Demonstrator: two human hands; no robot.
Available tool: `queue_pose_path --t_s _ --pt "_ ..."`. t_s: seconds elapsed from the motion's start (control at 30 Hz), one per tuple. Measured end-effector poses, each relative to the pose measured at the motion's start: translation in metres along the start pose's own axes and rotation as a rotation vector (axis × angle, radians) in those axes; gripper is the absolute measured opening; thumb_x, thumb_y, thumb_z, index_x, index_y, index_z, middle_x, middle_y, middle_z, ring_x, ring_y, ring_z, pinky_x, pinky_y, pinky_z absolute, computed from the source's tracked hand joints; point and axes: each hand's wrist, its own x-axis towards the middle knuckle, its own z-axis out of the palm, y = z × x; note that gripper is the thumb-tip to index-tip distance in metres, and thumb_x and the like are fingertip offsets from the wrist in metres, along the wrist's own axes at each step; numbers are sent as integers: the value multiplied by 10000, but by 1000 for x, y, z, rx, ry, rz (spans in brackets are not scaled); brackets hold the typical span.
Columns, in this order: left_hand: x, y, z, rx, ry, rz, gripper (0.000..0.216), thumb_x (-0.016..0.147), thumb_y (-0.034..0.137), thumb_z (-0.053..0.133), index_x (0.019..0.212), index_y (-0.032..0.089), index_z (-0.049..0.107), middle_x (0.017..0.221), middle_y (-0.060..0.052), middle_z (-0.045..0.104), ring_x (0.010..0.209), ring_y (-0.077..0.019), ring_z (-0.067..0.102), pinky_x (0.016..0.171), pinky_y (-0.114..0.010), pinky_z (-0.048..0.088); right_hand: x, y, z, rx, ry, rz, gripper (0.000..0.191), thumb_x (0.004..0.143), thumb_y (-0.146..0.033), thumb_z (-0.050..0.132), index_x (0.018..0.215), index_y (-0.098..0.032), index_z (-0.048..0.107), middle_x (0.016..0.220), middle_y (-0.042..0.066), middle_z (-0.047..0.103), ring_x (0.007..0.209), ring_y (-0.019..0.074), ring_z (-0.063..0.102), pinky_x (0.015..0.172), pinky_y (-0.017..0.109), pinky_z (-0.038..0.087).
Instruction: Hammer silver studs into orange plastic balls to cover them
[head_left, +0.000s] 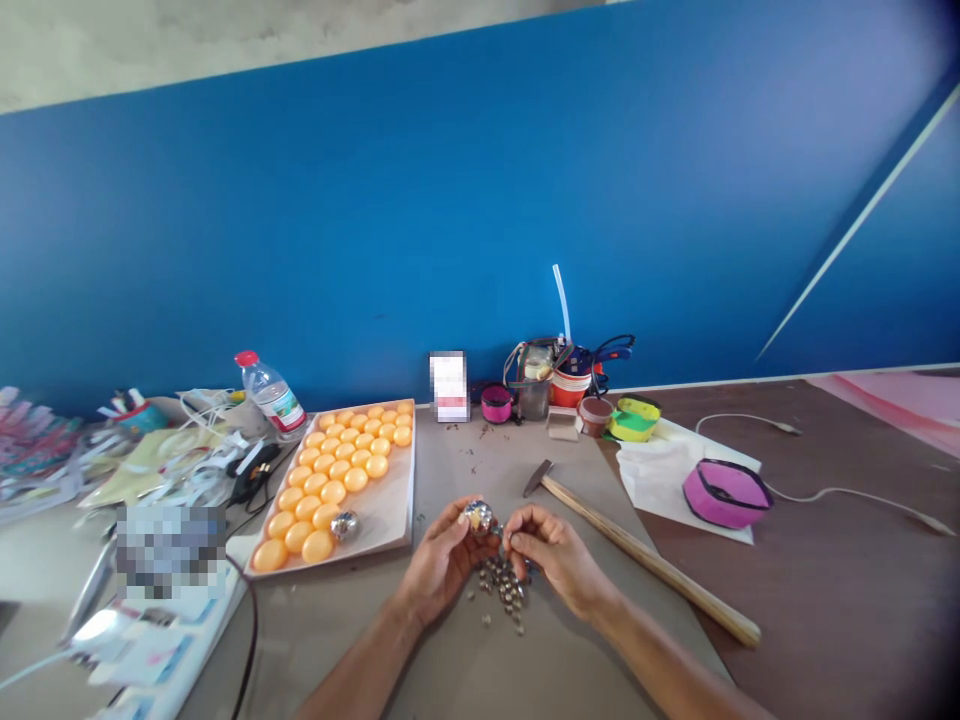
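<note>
My left hand [441, 560] is closed around a shiny silver ball [478, 516], with a patch of orange showing on its surface. Close to the ball's right side, the fingers of my right hand [551, 550] are pinched together; whatever is between them is too small to make out. Below both hands lies a loose pile of small metal studs [506, 588] on the grey work surface [450, 650]. A second silver-covered ball [345, 525] rests in a shallow tray [394, 500] among rows of orange balls [334, 490], left of my hands.
A hammer [645, 558] with a wooden handle lies diagonally to the right. Beyond it are a pink band [726, 492] and white paper [649, 475]. Cups and tools [570, 385] stand by the blue partition [450, 200]. A bottle [274, 400] and tangled cables [202, 410] are left.
</note>
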Motion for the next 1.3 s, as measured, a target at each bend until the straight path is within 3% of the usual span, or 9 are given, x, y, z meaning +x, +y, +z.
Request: queue_pose_path --t_s 0.17,0.47,1.07,1.3 --pt "-3 -1 4 22 -4 -26 277 766 217 599 1033 147 577 860 -72 632 763 -168 597 766 -330 436 1 0 2 -217 49 -60 198 713 -370 593 716 -184 528 581 -51 467 500 76 409 511 213 311" --pt "-3 -6 1 65 -18 -35 281 775 217 594 1051 165 582 925 -70 633 805 -166 597 785 -331 445 2 6 1 -423 58 -133 119 756 -296 538 716 -184 543 702 -24 495 644 101 442 607 210 347" --pt "-3 -13 3 197 -3 8 342 741 312 626 1038 151 572 858 -55 611 710 -167 612 734 -339 471 1 8 1 -355 88 -13 94 735 -270 499 720 -195 445 539 -63 463 515 86 408 510 203 328" --pt "-2 -15 -3 407 84 48 426 721 377 628 1076 152 557 936 -73 598 796 -182 583 779 -346 466 0 7 6 -381 152 13 118 728 -282 494 676 -191 441 522 -59 464 500 83 415 497 203 324"
